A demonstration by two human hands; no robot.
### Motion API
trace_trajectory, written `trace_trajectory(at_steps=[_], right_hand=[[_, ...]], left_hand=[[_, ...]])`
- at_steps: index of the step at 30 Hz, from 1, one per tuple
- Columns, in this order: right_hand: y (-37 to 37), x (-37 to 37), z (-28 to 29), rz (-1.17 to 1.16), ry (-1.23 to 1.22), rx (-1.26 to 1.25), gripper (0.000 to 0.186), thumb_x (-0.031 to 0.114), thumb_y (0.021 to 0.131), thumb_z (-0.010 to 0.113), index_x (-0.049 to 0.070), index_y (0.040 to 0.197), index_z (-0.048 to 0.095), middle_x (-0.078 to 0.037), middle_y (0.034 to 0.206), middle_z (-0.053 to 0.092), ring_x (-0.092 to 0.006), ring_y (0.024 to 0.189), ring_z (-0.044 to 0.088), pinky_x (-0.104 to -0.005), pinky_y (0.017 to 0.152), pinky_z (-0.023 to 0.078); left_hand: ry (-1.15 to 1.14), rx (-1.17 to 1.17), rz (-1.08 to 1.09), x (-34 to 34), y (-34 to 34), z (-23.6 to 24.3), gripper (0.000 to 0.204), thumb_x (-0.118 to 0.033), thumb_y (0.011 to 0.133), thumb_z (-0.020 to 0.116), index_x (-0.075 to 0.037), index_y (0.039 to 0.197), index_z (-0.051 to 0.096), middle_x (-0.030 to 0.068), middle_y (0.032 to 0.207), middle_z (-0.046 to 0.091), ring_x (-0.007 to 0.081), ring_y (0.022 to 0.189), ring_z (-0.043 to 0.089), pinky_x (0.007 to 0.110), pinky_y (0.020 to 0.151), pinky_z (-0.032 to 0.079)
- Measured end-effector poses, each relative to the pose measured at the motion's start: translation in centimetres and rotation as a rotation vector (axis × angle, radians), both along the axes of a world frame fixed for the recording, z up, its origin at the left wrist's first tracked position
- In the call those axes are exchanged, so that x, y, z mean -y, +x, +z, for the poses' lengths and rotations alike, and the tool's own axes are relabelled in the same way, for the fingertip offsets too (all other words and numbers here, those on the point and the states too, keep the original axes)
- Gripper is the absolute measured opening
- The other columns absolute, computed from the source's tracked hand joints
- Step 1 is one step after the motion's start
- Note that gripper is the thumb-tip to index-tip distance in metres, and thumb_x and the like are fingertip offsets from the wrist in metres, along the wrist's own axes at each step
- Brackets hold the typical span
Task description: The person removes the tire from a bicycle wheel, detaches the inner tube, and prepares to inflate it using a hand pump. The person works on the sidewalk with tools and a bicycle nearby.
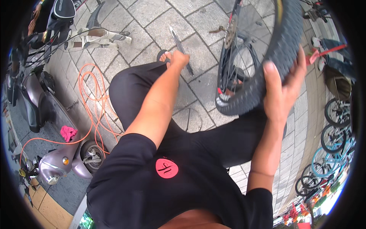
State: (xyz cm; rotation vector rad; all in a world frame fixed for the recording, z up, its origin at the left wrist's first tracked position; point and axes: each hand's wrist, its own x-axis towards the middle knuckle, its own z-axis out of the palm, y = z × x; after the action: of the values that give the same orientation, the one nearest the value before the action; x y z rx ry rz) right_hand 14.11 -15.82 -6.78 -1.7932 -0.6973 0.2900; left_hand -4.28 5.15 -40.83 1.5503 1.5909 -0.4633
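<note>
Head view: I'm seeing right hand (282, 91) clamping tyre (288, 36), fingers hugging it. Left hand (177, 60) covering rod (176, 37); can't tell if gripping. Keeping tyre still should be helping.

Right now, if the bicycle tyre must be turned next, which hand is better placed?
The right hand, probably: it clasps the tyre from both sides. The left hand is at a slim silver-and-black rod, away from the tyre.

- Black short-sleeved T-shirt (213, 179), plain and loose, with wide sleeves (140, 142)
- Round pink-red emblem (167, 168) on the chest, bearing a black script-like mark
- Plain black trousers (232, 140)
- Dark open-toed sandal (159, 56)
</note>
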Motion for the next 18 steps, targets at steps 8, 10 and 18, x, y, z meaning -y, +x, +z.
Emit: trace_trajectory(at_steps=[8,10,18], right_hand=[[0.6,0.2,-0.4,-0.125,-0.023,-0.157,0.104,0.042,0.080,0.082,-0.005,0.158,0.032,-0.023,0.143,0.056,-0.0327,0.123,0.063,-0.0443,0.108,0.049],[0.1,-0.7,0.6,-0.117,0.019,-0.294,0.106,0.044,0.079,0.083,-0.005,0.158,0.031,-0.024,0.145,0.055,-0.0331,0.125,0.063,-0.0447,0.109,0.049],[1.6,2.2,-0.8,0.076,-0.175,-0.065,0.103,0.039,0.081,0.086,-0.005,0.155,0.032,-0.025,0.146,0.047,-0.0367,0.134,0.053,-0.0475,0.113,0.044]], left_hand=[[0.082,-0.182,0.131,-0.8,0.8,-7.1,0.060,-0.031,0.085,0.078,0.002,0.133,0.064,0.0249,0.130,0.071,0.0355,0.126,0.067,0.041,0.109,0.051],[0.018,-0.200,0.142,-1.7,1.3,-6.7,0.057,-0.024,0.088,0.071,0.004,0.136,0.059,0.0249,0.133,0.069,0.0377,0.129,0.065,0.042,0.112,0.049],[-0.116,0.136,0.234,-1.4,-0.9,-9.5,0.028,-0.032,0.090,0.072,-0.007,0.102,0.069,0.0093,0.090,0.065,0.0245,0.083,0.061,0.043,0.074,0.047]])
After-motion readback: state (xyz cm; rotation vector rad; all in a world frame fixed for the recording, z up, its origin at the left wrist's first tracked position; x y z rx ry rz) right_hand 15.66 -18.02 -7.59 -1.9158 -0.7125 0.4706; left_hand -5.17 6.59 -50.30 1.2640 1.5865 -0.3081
